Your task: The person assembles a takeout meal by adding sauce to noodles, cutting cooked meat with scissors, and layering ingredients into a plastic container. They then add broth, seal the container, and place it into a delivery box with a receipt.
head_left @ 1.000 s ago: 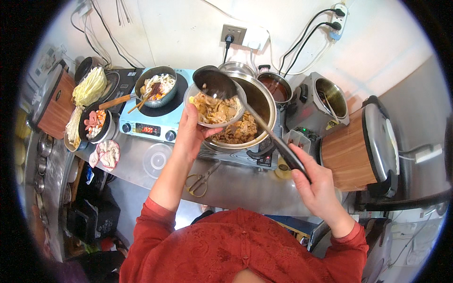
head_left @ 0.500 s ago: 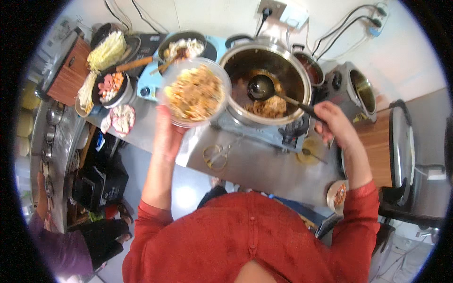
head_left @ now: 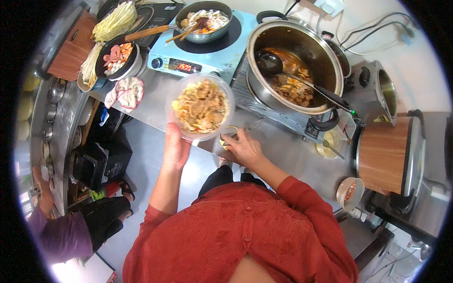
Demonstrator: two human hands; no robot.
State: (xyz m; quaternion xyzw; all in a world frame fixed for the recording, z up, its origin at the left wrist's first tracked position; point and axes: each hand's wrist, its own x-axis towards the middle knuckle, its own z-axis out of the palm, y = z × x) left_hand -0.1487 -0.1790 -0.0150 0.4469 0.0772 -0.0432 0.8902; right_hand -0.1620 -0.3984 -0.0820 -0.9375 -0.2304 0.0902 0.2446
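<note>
**My left hand clasps the bowl (head_left: 230, 111), my right is at the scissors (head_left: 230, 127)**

At the far left, another person's purple sleeve (head_left: 61, 238) reaches toward a metal ledge. Above it sits a wood-sided appliance (head_left: 73, 49), then a pale cabbage (head_left: 114, 23) and a dark dish (head_left: 101, 60) of pink, orange and white pieces. A white cloth (head_left: 128, 92) edged in pink lies just below that dish.

Next is the light blue cooker (head_left: 226, 56), bearing a wooden-handled pan (head_left: 213, 36) of mixed food.

In front of it, my left hand (head_left: 177, 146) has the clear bowl firmly from below, thumb against its side; brown meat covers the food inside.

Right beside the bowl, my right hand (head_left: 246, 150) bends its fingers over the scissors' yellow loop at the edge of the steel counter (head_left: 302, 153). I cannot tell whether they have closed on it.

Farther right stands the big steel pot (head_left: 309, 40), a black ladle (head_left: 267, 65) leaning in its broth. Past it are a yellowish dish (head_left: 331, 137), a small bowl of reddish bits (head_left: 359, 190) and another wood-sided appliance (head_left: 384, 151).
</note>
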